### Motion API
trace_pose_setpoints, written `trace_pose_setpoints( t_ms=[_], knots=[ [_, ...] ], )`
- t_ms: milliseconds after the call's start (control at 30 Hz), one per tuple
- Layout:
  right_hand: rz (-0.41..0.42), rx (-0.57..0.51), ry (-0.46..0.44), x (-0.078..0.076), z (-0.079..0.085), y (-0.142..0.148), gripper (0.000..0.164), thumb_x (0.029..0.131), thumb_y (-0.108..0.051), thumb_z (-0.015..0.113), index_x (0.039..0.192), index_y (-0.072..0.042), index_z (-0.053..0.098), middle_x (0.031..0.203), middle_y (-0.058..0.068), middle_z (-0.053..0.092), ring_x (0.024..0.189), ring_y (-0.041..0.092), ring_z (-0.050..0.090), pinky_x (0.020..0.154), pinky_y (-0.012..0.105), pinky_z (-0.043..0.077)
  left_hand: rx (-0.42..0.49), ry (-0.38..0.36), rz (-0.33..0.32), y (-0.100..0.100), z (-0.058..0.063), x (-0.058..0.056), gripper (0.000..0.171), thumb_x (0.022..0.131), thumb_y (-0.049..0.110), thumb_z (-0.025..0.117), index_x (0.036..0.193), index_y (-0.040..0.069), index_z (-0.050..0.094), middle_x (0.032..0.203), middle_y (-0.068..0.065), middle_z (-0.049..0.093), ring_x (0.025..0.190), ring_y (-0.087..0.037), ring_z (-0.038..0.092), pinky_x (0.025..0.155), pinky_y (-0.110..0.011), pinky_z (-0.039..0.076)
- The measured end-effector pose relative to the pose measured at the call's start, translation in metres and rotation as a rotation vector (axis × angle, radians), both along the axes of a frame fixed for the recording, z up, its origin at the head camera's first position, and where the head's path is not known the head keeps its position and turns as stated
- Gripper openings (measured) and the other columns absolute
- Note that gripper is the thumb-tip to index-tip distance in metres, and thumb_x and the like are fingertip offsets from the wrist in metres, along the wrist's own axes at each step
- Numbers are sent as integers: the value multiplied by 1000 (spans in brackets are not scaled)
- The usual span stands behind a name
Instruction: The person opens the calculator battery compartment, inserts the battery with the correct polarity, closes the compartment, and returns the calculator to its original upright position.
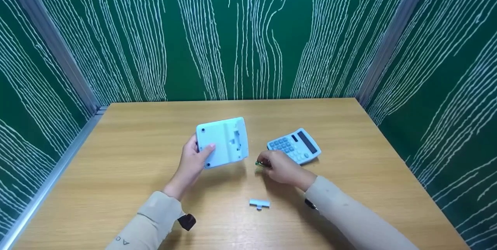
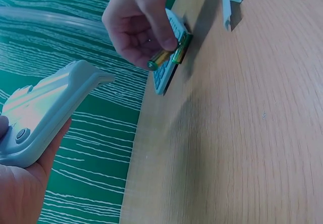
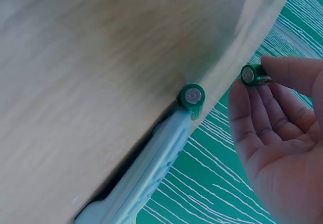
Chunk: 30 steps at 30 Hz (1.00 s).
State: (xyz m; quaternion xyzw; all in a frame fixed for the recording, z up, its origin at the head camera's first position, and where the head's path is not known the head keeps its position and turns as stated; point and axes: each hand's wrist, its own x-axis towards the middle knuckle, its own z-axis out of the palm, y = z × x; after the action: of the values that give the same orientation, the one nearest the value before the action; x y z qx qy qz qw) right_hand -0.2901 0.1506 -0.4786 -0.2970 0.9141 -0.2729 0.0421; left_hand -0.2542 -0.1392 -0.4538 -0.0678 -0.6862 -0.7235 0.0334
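Note:
A light-blue calculator [image 1: 222, 142] is held up off the table, back side out, its battery compartment [image 1: 237, 141] uncovered. My left hand [image 1: 193, 157] grips its left edge, thumb across the back. To the right, my right hand [image 1: 282, 166] pinches a green battery [image 3: 255, 75] between thumb and fingers. A second green battery [image 3: 192, 98] is on the table beside another light-blue calculator [image 1: 294, 145], which lies keys up, partly covered by my right hand in the head view. Nearer to me lies the small blue battery cover [image 1: 259, 203], with a tab sticking out.
The wooden table [image 1: 128, 157] runs back to a green wall [image 1: 229, 40] with wavy white lines. Similar green panels stand at both sides, with metal posts [image 1: 394, 28] at the corners.

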Motion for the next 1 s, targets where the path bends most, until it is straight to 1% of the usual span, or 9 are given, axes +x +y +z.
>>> trace_pose_setpoints(
  t_ms=[167,333,467,600,733,867,1000],
  knots=[
    [-41,-30,-14,2,6,1,23,95,10,69,115,0,74,107,14,77,102,29,74,95,49,65,5,-12,-5,0,0,0,50,111,9,60,158,4,45,150,-21,63,138,-39,65,109,-56,59],
    [-88,-59,-56,3,13,1,20,98,4,71,117,-4,73,106,10,76,98,23,72,94,46,65,1,-10,-4,1,1,1,50,111,8,59,158,3,45,150,-22,62,138,-40,64,110,-56,59],
    [-71,-95,-20,4,17,2,18,98,4,72,114,-3,73,101,9,75,91,19,69,86,42,64,1,-10,5,2,1,1,49,110,7,59,157,1,46,148,-23,63,135,-39,66,108,-54,60],
    [-48,-138,20,5,20,5,16,94,4,72,110,-1,73,94,10,74,84,16,66,77,35,61,-1,-10,7,2,0,1,48,110,6,60,155,-1,46,147,-24,64,132,-38,68,107,-53,61],
    [-56,-175,12,7,22,5,17,92,3,73,107,-2,73,93,8,74,83,14,66,76,30,60,-6,-10,-2,2,0,1,48,111,8,59,156,1,46,148,-23,63,135,-38,67,109,-53,60],
    [-72,-194,11,8,22,5,17,92,3,74,107,-3,74,93,7,74,83,14,66,75,29,61,-11,-14,-5,3,0,1,49,111,10,59,158,2,45,150,-22,62,137,-39,65,110,-53,58],
    [-72,-208,20,9,23,6,18,93,2,74,110,-3,74,95,6,74,84,14,66,75,27,61,-14,-19,-3,3,0,1,49,111,10,59,158,3,45,150,-22,62,137,-39,65,110,-53,58]
  ],
)
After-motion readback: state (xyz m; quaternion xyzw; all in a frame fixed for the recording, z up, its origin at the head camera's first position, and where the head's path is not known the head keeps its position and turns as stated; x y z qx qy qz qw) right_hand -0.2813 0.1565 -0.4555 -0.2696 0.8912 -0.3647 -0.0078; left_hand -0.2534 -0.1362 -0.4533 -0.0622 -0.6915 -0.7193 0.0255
